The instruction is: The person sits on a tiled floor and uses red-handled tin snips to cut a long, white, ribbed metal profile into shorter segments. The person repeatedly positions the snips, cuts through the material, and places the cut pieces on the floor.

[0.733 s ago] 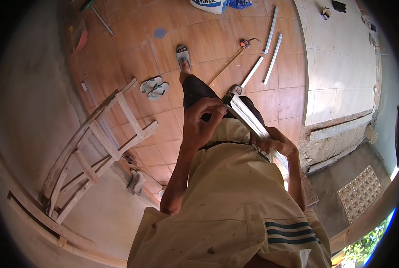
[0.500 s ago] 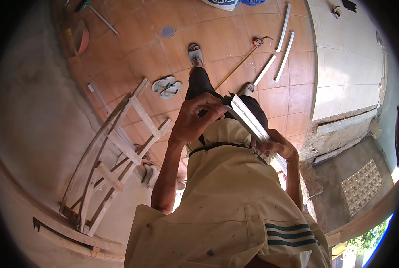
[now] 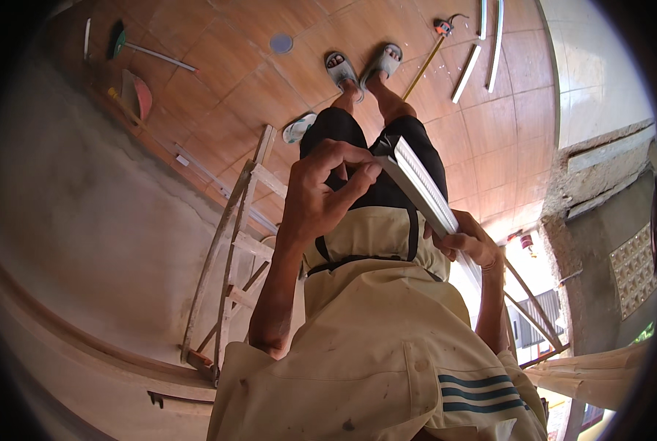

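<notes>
A long white channel strip [image 3: 424, 184] with a finely ridged edge slants across my front, its lower end running out of sight past my right arm. My right hand [image 3: 469, 241] is wrapped round its middle part. At the upper end my left hand [image 3: 325, 187] pinches the strip's edge between thumb and bent index finger. A small dark piece shows at that end, too unclear to name.
White strips [image 3: 466, 73] lie on the tiled floor near a tape measure [image 3: 443, 28] with its yellow blade drawn out. At left a wooden ladder-like frame [image 3: 233, 242] stands by the wall. Flip-flops [image 3: 299, 128], a broom [image 3: 119, 40] and a reddish pan [image 3: 141, 95] are nearby.
My feet, one ahead of the other before, now stand side by side. The view has shifted, and the wooden frame appears further right. Both hands keep hold of the strip.
</notes>
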